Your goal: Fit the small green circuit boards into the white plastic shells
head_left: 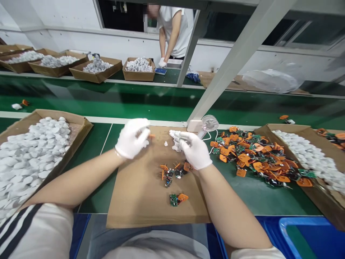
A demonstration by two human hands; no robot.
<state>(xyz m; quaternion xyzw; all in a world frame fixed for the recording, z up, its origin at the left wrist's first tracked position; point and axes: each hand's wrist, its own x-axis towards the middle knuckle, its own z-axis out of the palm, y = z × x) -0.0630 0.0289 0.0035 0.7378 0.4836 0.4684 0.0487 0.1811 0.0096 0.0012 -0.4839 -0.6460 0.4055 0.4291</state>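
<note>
At the centre of the frame, over a brown cardboard sheet [140, 205] on the green desk [94, 194], I watch both gloved hands at small parts. The fingers of the left hand [133, 138] are curled and appear to pinch an orange piece [152, 136], blurred at their tips. To its right, the right hand [195, 150] has its fingers bent at a small pile of white pieces [175, 139]; whether they grip one I cannot tell from here. A loose white piece [165, 144] lies between the hands. Just below centre sits a cluster of circuit boards with orange plates [169, 173], and nearer the lower edge a single board [174, 200].

To handle these well, I'd judge a light pinch best on the left, by the orange edge. On the right, I'd want thumb and forefinger on one white piece alone, with the wrist raised clear of the board cluster, since glove fabric could snag there.
</note>
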